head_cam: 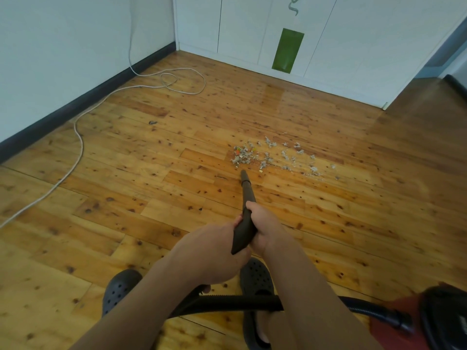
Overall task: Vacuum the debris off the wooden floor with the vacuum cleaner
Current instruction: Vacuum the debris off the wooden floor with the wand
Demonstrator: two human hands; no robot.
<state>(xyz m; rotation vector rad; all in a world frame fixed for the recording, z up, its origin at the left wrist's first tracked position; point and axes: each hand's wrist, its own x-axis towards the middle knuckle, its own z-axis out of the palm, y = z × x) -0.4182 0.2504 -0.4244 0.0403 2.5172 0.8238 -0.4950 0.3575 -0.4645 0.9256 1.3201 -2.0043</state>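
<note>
My left hand (214, 248) and right hand (267, 231) both grasp the black plastic vacuum tube (247, 198); its tip is just beside the grey scattered debris (267, 155) on the knotty wooden floor (126, 173). If I push too fast, the tip may scatter the light pieces away, I think.

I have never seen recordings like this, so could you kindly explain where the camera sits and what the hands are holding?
No robot here: a person wears one wide-angle camera on the head, looking down at their own arms. The left hand and right hand both grip the dark vacuum wand, whose tip points at scattered grey debris on the wooden floor. The black hose runs back to the red vacuum cleaner at lower right. A white cable trails near the wall; the person's dark clogs show below.
</note>
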